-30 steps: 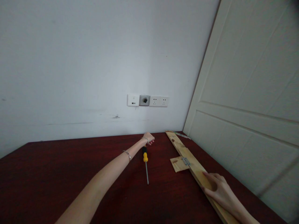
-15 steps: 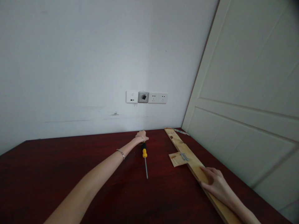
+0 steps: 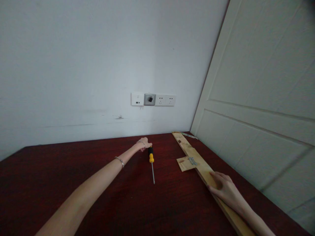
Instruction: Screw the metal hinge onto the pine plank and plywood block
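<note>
My left hand point(image 3: 144, 143) reaches to the far side of the table, just left of the handle end of a screwdriver point(image 3: 151, 158). Its fingers are curled in, and what they hold, if anything, is hidden. The screwdriver lies flat, with a black and yellow handle and its metal shaft towards me. On the right, my right hand point(image 3: 225, 190) grips a long wooden plank point(image 3: 203, 163), thumb on its left edge and fingers over the top. A metal hinge point(image 3: 192, 161) lies across the plank and a small wooden piece point(image 3: 183, 164) at its left side.
The dark red table point(image 3: 118, 203) meets a white wall point(image 3: 73, 65) at the back. Wall sockets point(image 3: 160, 100) are set above the table. A pale panelled door point(image 3: 258, 98) borders the right side. A thin printed strip point(image 3: 189, 135) lies by the plank's far end.
My left hand has shifted left, away from the screwdriver's handle, more of which now shows. My right hand stays on the plank. The whole view has shifted slightly.
</note>
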A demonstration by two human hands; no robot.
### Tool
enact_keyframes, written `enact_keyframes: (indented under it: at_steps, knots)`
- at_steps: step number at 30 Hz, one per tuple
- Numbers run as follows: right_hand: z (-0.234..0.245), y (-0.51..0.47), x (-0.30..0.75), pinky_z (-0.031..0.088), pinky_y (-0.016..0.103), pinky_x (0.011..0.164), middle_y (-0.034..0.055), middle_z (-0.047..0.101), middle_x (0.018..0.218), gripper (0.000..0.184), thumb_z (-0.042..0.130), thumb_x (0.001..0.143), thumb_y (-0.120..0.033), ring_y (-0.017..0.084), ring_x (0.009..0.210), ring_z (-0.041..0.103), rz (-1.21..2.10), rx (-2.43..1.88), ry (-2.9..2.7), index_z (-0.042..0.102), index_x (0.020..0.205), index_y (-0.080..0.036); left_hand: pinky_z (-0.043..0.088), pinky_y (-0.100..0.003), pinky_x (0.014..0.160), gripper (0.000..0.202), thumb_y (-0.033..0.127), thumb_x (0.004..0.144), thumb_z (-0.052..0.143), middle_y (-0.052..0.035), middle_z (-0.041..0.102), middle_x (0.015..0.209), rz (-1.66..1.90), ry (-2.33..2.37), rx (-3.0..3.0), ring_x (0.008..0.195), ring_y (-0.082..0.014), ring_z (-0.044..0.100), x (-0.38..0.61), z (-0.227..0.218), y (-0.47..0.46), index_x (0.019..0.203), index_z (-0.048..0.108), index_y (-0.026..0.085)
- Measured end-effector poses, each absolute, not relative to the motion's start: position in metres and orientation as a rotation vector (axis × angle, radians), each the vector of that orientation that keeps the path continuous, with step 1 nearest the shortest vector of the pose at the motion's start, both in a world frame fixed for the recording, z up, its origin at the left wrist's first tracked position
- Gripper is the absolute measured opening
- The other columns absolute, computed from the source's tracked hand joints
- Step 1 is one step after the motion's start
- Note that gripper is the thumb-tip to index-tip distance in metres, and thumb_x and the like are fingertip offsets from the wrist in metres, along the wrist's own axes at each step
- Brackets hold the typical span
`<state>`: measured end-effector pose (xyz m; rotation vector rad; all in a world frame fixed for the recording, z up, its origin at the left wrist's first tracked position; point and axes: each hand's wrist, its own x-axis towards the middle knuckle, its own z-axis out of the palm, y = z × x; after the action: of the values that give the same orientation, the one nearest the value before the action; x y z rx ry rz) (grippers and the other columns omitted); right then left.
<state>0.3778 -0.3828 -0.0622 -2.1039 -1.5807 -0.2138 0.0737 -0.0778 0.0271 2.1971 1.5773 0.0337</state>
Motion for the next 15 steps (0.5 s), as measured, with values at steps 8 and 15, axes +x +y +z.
enact_keyframes:
  at_steps: [8, 15]
  knots:
    - [-0.055, -0.379, 0.369, 0.041, 0.04, 0.098, 0.0194, 0.063, 0.116, 0.057, 0.055, 0.065, -0.037, 0.032, 0.11, 0.057, -0.161, -2.183, -1.559, 0.062, 0.113, -0.005, 0.052, -0.027, 0.046, 0.037, 0.044, 0.074, 0.062, -0.0092, 0.061, 0.047, -0.128, 1.566, 2.076, 0.043, -0.0191, 0.061, 0.079, 0.02, -0.093, 0.065, 0.065, 0.008]
    - [-0.048, -0.376, 0.369, 0.044, 0.044, 0.095, 0.0207, 0.062, 0.115, 0.063, 0.057, 0.064, -0.045, 0.035, 0.109, 0.058, -0.113, -2.169, -1.493, 0.059, 0.114, -0.006, 0.051, -0.024, 0.052, 0.035, 0.042, 0.082, 0.058, -0.0033, 0.064, 0.055, -0.099, 1.577, 2.09, 0.052, -0.0146, 0.063, 0.081, 0.016, -0.106, 0.066, 0.064, 0.011]
